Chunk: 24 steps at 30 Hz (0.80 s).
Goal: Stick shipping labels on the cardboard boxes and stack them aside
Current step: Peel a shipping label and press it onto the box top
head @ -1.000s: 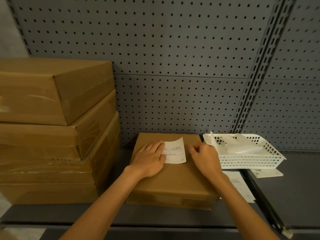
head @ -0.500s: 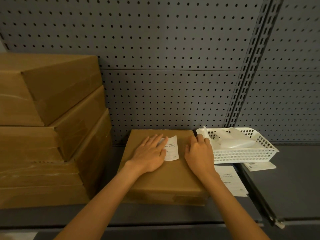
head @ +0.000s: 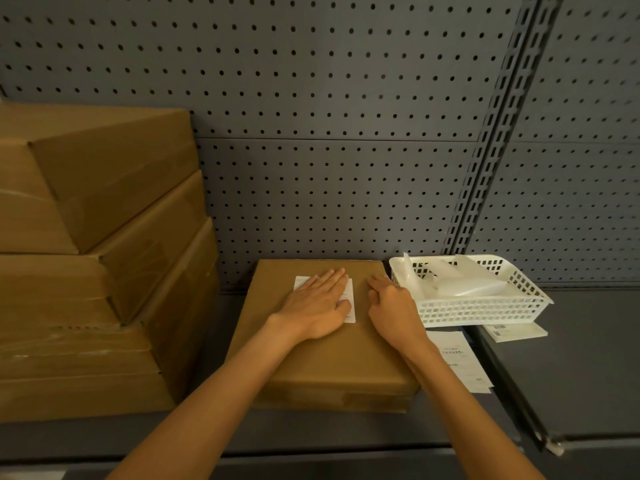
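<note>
A flat cardboard box (head: 329, 362) lies on the dark shelf in front of me. A white shipping label (head: 349, 299) sits on its top, mostly under my left hand (head: 318, 306), which presses flat on it with straight fingers. Beside it, my right hand (head: 393, 308) rests on the box top near the right edge, fingers slightly bent and holding nothing. A stack of several larger cardboard boxes (head: 104, 265) stands at the left.
A white plastic basket (head: 485, 306) with peeled backing sheets stands right of the box. Loose label sheets (head: 457, 358) lie on the shelf under and beside it. A grey pegboard wall (head: 329, 133) closes off the back. A shelf joint (head: 512, 386) runs at the right.
My left hand slid right across the label and now covers most of it. My right hand let go of the label's edge and came down flat on the box.
</note>
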### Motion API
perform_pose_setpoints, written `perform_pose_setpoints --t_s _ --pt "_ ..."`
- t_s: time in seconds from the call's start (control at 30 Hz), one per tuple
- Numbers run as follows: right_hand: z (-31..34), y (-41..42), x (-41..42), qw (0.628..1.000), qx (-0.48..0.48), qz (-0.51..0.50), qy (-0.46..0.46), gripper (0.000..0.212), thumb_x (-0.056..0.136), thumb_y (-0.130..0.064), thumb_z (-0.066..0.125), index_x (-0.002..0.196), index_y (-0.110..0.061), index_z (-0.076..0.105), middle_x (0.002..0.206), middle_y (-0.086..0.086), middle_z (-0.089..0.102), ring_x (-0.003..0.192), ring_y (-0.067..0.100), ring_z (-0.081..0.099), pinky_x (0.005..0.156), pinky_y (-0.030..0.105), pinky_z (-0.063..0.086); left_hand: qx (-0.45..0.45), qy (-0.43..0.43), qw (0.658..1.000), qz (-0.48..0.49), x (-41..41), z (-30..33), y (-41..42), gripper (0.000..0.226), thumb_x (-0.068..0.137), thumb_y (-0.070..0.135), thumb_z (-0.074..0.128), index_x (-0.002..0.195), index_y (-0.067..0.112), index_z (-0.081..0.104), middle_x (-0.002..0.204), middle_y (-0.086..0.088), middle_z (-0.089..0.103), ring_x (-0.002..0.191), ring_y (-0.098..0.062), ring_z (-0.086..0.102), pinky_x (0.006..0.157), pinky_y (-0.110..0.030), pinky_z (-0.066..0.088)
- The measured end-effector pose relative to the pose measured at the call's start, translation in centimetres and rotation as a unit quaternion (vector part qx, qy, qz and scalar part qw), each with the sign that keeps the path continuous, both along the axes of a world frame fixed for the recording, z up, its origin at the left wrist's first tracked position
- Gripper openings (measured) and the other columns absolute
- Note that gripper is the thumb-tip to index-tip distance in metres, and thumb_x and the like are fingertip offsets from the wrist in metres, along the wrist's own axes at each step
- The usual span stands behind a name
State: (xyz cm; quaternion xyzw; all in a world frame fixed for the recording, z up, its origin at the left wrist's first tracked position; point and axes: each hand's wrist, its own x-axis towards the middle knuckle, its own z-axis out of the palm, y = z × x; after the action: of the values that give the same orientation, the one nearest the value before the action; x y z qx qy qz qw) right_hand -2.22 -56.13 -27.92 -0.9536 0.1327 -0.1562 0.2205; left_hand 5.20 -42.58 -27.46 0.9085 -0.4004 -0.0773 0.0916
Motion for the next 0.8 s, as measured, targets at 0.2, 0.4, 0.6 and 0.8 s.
perform_pose_setpoints --t_s 0.2,0.4,0.6,0.8 --pt "0.2 0.2 -0.1 0.999 0.036 -0.010 -0.004 0.035 0.096 -0.001 0.039 0.128 0.002 0.053 0.142 0.014 0.047 0.128 0.031 0.045 0.102 0.036 0.037 0.002 -0.008 1.000 -0.019 -0.3 -0.1 -0.2 0.054 0.102 0.035 0.015 0.152 0.023 -0.004 0.159 0.009 -0.009 0.144 -0.004 -0.009 0.117 -0.025 -0.006" --pt "0.5 0.3 -0.3 0.996 0.087 -0.020 -0.024 0.036 0.096 -0.002 0.042 0.129 -0.003 0.055 0.139 0.012 0.050 0.124 0.030 0.049 0.100 0.032 0.037 0.007 0.000 0.996 -0.086 -1.7 0.3 0.7 0.054 0.102 0.037 0.015 0.151 0.027 -0.004 0.158 0.012 -0.010 0.143 0.000 -0.012 0.113 -0.021 -0.010" --pt "0.5 0.2 -0.3 0.993 0.109 -0.027 -0.020 0.036 0.096 -0.005 0.043 0.131 -0.003 0.053 0.139 0.012 0.050 0.124 0.030 0.049 0.101 0.031 0.037 0.027 0.029 0.991 -0.129 -3.4 0.6 2.6 0.053 0.101 0.044 0.014 0.149 0.034 -0.008 0.156 0.018 -0.011 0.141 0.002 -0.016 0.117 -0.026 -0.008" --pt "0.5 0.2 -0.2 0.993 0.116 -0.030 -0.017 0.038 0.097 -0.006 0.043 0.134 -0.007 0.051 0.141 0.011 0.049 0.118 0.030 0.053 0.100 0.032 0.040 0.030 0.035 0.986 -0.159 -4.4 0.9 4.2 0.051 0.102 0.041 0.016 0.149 0.036 -0.003 0.155 0.021 -0.011 0.141 0.004 -0.015 0.114 -0.021 -0.012"
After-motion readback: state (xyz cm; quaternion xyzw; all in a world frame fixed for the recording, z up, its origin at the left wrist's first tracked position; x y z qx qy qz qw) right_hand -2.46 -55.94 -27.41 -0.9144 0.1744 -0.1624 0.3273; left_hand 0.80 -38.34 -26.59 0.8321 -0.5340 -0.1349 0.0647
